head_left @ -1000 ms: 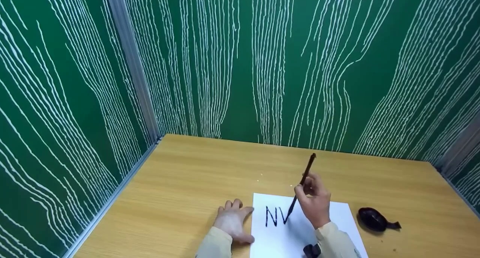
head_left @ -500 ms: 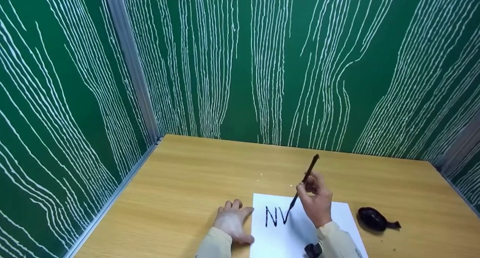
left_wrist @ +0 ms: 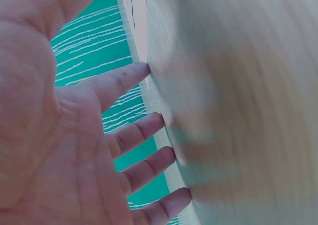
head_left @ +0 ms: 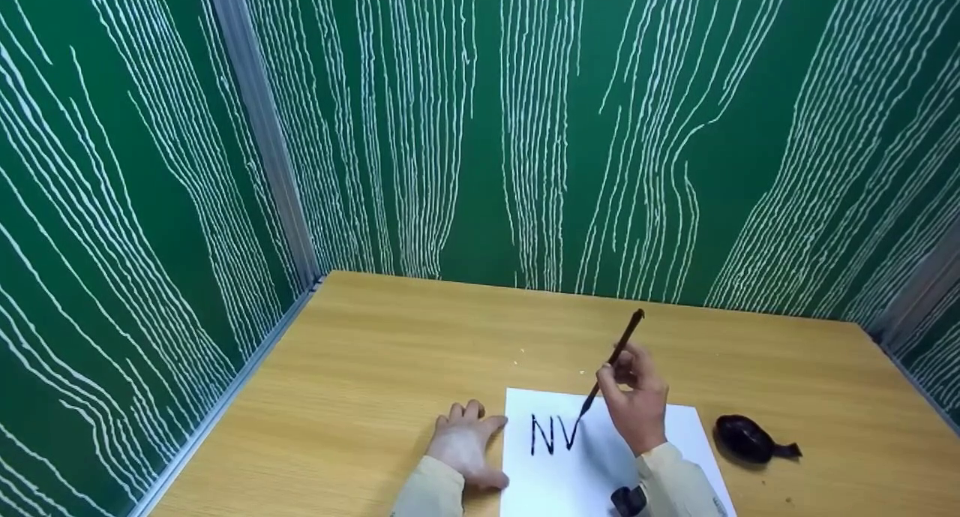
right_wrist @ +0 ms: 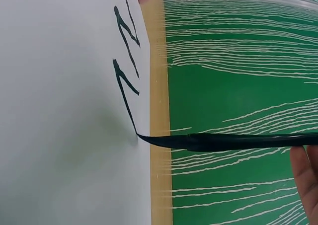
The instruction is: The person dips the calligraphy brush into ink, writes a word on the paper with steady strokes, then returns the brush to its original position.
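Observation:
In the head view, my right hand (head_left: 637,404) pinches a dark brush (head_left: 611,359) between thumb and fingers. The brush slants, its top leaning right and away. Its tip touches the white paper (head_left: 547,483) at the upper end of the second letter's rising stroke. Black strokes (head_left: 542,434) on the sheet look like "NV". From the right wrist view, the bent bristle tip (right_wrist: 159,140) meets the paper at the stroke's end. My left hand (head_left: 461,442) rests with spread fingers on the table at the sheet's left edge; in the left wrist view its fingertips (left_wrist: 141,68) touch the surface.
A dark, oval dish with a short handle (head_left: 746,440) lies on the wooden table (head_left: 360,367), right of the paper. Green walls (head_left: 480,164) with white wavy lines enclose the table's back and sides. Small pale specks lie beyond the sheet.
My right hand has moved slightly right and the brush tip has gone up the sheet, lengthening the rising stroke of the second letter. My left hand has stayed in place.

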The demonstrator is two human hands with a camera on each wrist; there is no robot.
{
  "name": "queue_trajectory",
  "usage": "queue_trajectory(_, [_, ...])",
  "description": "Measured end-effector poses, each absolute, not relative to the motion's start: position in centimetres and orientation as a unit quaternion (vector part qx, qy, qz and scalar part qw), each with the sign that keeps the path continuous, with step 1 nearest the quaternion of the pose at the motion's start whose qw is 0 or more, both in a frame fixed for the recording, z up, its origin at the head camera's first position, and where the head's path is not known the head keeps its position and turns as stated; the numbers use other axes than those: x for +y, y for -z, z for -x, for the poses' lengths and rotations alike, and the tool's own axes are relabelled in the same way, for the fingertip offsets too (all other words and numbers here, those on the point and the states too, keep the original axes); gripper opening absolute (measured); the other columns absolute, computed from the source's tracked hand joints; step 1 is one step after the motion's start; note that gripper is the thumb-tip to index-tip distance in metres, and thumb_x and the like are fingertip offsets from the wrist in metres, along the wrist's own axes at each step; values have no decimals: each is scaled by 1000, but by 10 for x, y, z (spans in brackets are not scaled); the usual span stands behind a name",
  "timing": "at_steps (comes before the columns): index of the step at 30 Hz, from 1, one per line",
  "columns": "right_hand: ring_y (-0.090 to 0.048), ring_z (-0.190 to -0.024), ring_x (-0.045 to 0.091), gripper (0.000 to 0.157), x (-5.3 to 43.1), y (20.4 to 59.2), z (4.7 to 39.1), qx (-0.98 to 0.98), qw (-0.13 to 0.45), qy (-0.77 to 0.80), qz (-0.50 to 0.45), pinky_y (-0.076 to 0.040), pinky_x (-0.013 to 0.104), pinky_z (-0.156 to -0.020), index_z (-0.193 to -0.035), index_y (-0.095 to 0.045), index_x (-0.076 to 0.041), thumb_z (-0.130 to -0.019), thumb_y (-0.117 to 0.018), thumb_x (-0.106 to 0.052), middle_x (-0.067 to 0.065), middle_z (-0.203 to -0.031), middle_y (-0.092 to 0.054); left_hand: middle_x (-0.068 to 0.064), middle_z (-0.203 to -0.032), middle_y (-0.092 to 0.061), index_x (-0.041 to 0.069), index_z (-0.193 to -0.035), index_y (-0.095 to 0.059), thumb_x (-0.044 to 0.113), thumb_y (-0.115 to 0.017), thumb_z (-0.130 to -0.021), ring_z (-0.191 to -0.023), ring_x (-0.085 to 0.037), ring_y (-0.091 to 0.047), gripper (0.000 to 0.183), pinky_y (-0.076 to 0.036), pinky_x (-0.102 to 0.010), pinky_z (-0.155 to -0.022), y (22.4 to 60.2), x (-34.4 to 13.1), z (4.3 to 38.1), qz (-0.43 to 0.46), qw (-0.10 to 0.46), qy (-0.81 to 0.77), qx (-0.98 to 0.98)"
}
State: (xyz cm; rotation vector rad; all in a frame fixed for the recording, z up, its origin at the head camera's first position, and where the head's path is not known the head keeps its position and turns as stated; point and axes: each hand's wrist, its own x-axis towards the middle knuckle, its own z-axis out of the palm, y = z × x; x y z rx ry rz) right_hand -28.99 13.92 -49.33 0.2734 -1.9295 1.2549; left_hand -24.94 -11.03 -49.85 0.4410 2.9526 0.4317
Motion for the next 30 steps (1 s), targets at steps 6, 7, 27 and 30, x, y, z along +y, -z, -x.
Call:
queue_trajectory(6, [-60,-82,-11,31,143,486,287,-755,416,-499,-90,-50,6,-78,-119,-63,0,-91,-64,12,14,-88,-71,-12,-138,-56,25,-148,-60,46,-89,-63,-120,-31,-51,93,-45,-53,-103,498,-111,249,-146,64,-154,975])
queue_trajectory(7, [-60,-82,-11,30,143,485,287,-756,416,-497,-85,-50,6,-78,-119,-62,0,-91,-64,12,13,-88,-71,-12,-138,-56,24,-148,-60,46,-89,-63,-120,-31,-51,93,-44,-52,-103,498,-111,249,-146,64,-156,975])
queue_trajectory(27, [-61,-80,-11,33,145,486,288,-751,419,-500,-104,-50,6,-76,-117,-62,1,-87,-66,15,12,-86,-71,-10,-140,-53,22,-147,-59,39,-85,-65,-117,-28,-47,88,-42,-47,-100,498,-114,249,-150,75,-184,969])
queue_trajectory(30, [-62,-81,-11,34,145,488,288,-753,416,-498,-107,-51,6,-77,-118,-62,0,-87,-67,14,14,-86,-71,-10,-140,-53,21,-146,-60,39,-85,-65,-117,-29,-47,87,-42,-47,-101,499,-113,249,-147,77,-185,969])
